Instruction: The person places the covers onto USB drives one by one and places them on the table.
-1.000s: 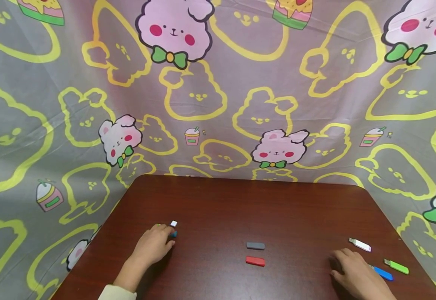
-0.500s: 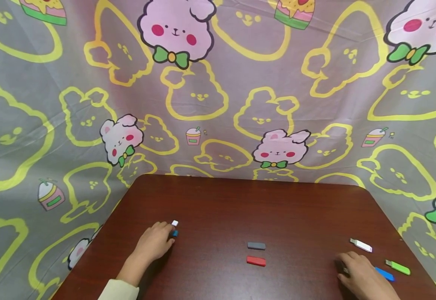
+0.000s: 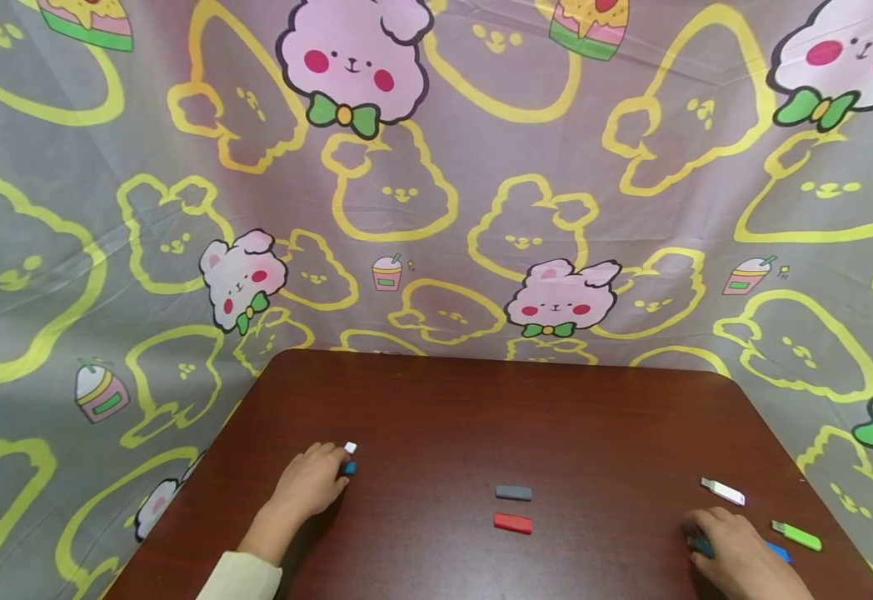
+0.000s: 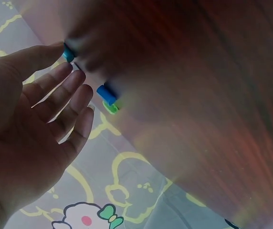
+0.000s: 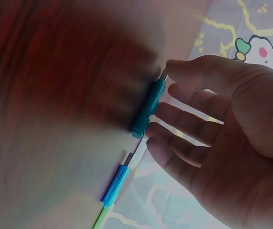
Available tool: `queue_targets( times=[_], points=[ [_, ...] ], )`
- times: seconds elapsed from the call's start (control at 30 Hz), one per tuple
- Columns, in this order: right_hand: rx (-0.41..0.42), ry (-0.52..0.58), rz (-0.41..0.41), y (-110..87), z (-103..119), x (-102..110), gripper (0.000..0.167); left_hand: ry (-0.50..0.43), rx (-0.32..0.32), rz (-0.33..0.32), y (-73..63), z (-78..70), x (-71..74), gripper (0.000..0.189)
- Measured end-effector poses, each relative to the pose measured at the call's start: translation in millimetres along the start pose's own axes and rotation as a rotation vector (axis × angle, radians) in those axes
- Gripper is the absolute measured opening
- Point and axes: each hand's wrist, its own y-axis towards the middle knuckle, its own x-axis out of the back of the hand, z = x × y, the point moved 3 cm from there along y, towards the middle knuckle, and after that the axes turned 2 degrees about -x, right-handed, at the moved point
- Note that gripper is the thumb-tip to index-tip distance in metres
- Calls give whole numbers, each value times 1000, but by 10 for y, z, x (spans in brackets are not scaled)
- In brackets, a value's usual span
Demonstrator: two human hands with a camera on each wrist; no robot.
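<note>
On the left of the table, my left hand [image 3: 311, 483] pinches a small teal cap [image 3: 350, 468] between thumb and index finger. Just beyond it lies a white cap [image 3: 350, 447]. In the left wrist view, a blue cap [image 4: 106, 94] and a green cap [image 4: 110, 107] sit by the outer fingers, which are loosely extended. At the right, my right hand [image 3: 740, 550] holds a dark teal USB stick [image 5: 148, 109] low at the tabletop, thumb at its bare metal connector. A blue USB stick [image 3: 778, 551] is partly hidden behind this hand.
A grey stick [image 3: 514, 492] and a red stick [image 3: 513, 523] lie mid-table. Uncapped white [image 3: 723, 492] and green [image 3: 796, 536] USB sticks lie at the right. Patterned cloth [image 3: 436, 208] surrounds the brown table [image 3: 436, 417] at the back and sides.
My right hand has shifted slightly right and toward me, and the teal stick's body now shows between thumb and index finger. It covers more of the blue stick. The left hand stays nearly still.
</note>
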Motion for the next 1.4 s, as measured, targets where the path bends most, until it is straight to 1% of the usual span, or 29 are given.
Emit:
queue_targets(
  times=[0.1, 0.2, 0.43, 0.57, 0.73, 0.83, 1.03, 1.17, 1.27, 1.4],
  points=[
    [4, -6, 14, -9, -25, -6, 39, 5, 4, 23, -1, 1, -7, 24],
    [11, -24, 17, -15, -37, -14, 36, 7, -1, 29, 1, -4, -14, 23],
    [29, -59, -20, -23, -46, -22, 31, 23, -28, -8, 20, -14, -25, 22],
    [25, -63, -9, -17, -71, -29, 31, 25, -44, -21, 28, -14, -31, 21],
    [1, -71, 18, 22, -121, -40, 32, 31, -54, -30, 39, -12, -33, 20],
    [-17, -71, 24, 19, -117, -37, 30, 40, -65, -43, 50, -13, -27, 19],
    [-17, -70, -1, -31, -54, -16, 27, 37, -79, -61, 54, -17, -26, 18],
    [-15, -73, -8, -37, -48, -27, 25, 32, -86, -70, 58, -13, -30, 18],
    [-6, -81, -31, -33, -50, -36, 23, 33, -87, -73, 61, -8, -36, 19],
    [-20, -75, -49, -34, -48, -41, 21, 41, -86, -74, 60, -6, -40, 19]
  ],
)
